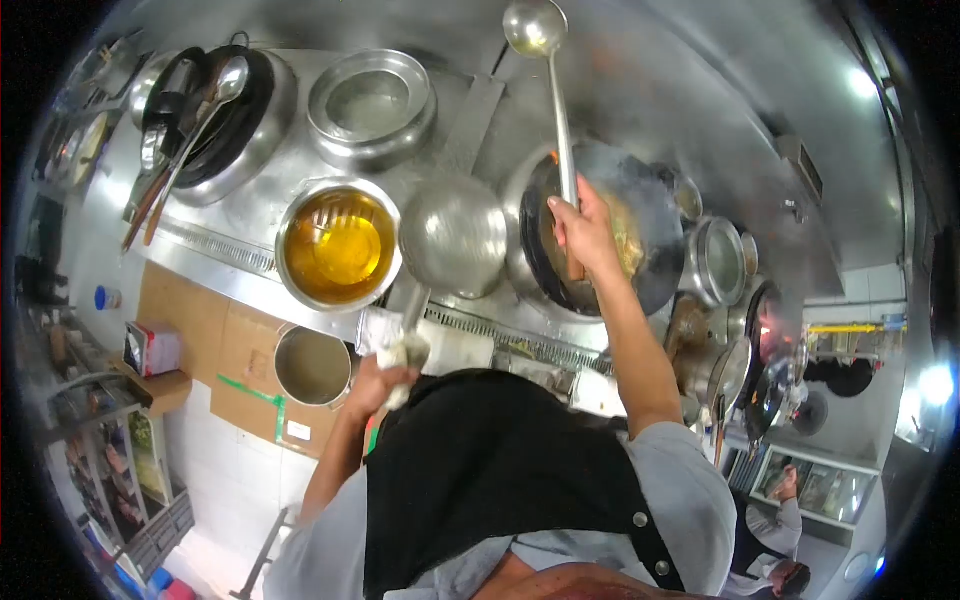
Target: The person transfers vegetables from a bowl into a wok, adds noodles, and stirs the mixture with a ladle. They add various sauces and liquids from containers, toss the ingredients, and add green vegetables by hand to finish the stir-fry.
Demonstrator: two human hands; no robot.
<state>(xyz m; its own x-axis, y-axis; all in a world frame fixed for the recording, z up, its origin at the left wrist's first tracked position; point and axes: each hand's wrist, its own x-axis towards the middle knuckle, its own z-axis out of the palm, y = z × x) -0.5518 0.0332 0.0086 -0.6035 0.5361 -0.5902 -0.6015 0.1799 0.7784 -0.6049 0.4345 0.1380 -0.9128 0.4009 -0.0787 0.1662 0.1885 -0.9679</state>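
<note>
Over the wok (655, 245), right hand (588, 230) with ladle (562, 125) (bowl (535, 28) past rim (531, 240)).

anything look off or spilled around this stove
No spill or damage stands out. The one odd thing is the open steel pot of cloudy liquid: it seems to sit low, beside the metal counter and over flattened brown cardboard, where it might get kicked.

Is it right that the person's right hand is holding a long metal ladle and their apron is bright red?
Not quite: the apron is black, not red, as the head view shows. The right hand is indeed holding the long metal ladle.
</note>
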